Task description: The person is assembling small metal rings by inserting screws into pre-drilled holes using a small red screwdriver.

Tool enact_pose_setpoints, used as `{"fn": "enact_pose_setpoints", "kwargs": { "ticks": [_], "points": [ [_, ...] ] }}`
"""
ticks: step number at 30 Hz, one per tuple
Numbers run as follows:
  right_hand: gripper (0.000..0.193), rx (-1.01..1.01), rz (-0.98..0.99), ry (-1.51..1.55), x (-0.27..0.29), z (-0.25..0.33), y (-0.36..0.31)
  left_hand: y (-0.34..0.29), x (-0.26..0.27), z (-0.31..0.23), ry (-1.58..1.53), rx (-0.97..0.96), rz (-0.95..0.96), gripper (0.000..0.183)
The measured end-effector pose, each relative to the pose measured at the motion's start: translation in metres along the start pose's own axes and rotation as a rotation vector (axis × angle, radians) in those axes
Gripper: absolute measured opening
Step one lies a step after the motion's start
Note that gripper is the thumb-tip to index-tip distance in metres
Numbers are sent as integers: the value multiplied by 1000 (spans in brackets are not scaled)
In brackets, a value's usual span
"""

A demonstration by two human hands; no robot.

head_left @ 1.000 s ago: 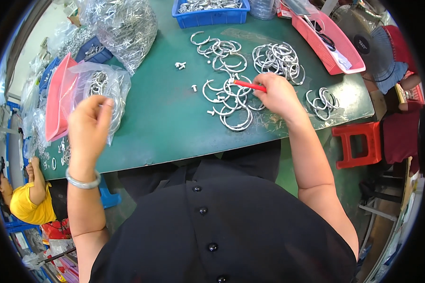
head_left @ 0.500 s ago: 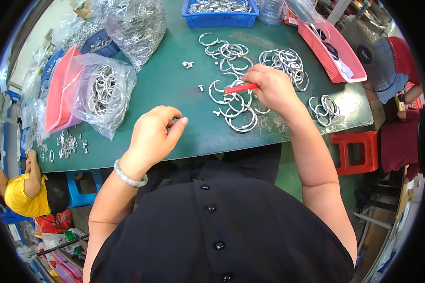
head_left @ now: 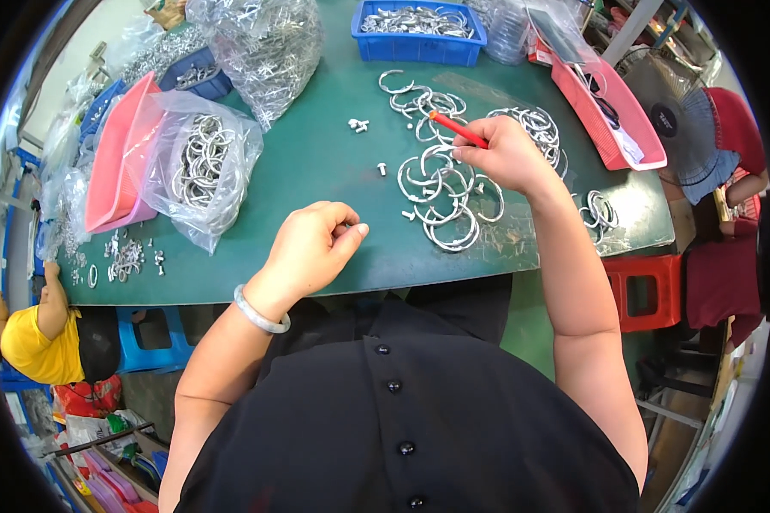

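My right hand [head_left: 513, 156] is closed round a slim red stick [head_left: 459, 130], whose free end has an orange tip and points up and left. Below that hand lies a loose spread of curved, open silvery metal rings [head_left: 453, 245]. My left hand [head_left: 308, 248] hovers over the near edge of the green table [head_left: 316, 175], fingers curled in toward the thumb; whatever they may hold is hidden. Between the hands lies a small silvery rivet-like piece [head_left: 382, 169], with a little group of similar pieces [head_left: 358, 126] farther off.
At the left, a clear bag of rings [head_left: 204, 162] rests against a pink basket [head_left: 121, 162]. A blue bin [head_left: 419, 47] of metal parts stands at the back, a pink tray [head_left: 603, 120] at the right. Another person in a yellow shirt [head_left: 38, 346] sits at the far left.
My right hand has lifted the red stick slightly up and away from the rings, its tip now angled upward. The left hand stays curled. The whole view has shifted a little.
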State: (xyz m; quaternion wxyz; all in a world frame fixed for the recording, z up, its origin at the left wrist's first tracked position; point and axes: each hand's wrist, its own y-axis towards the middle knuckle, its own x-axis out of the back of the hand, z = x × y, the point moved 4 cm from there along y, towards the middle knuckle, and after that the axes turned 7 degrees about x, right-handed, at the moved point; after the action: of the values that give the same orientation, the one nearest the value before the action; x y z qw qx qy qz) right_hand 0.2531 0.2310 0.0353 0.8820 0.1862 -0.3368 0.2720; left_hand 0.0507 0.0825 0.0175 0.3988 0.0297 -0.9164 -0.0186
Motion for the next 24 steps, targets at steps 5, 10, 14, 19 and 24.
{"fn": "enact_pose_setpoints", "kwargs": {
  "ticks": [5,10,14,19,24],
  "points": [
    [9,-34,51,2,-4,-3,-8,-8,-5,8,-39,47,21,16],
    [6,-44,52,67,-7,-7,-10,-11,-2,9,-52,48,20,16],
    [6,-150,82,220,-4,-13,-12,-14,-1,12,-69,70,30,15],
    [14,95,58,-147,2,-10,-16,-17,-3,15,-78,60,30,14],
    [17,132,302,-326,-26,9,-31,-20,-3,17,-100,69,21,15]
  ]
}}
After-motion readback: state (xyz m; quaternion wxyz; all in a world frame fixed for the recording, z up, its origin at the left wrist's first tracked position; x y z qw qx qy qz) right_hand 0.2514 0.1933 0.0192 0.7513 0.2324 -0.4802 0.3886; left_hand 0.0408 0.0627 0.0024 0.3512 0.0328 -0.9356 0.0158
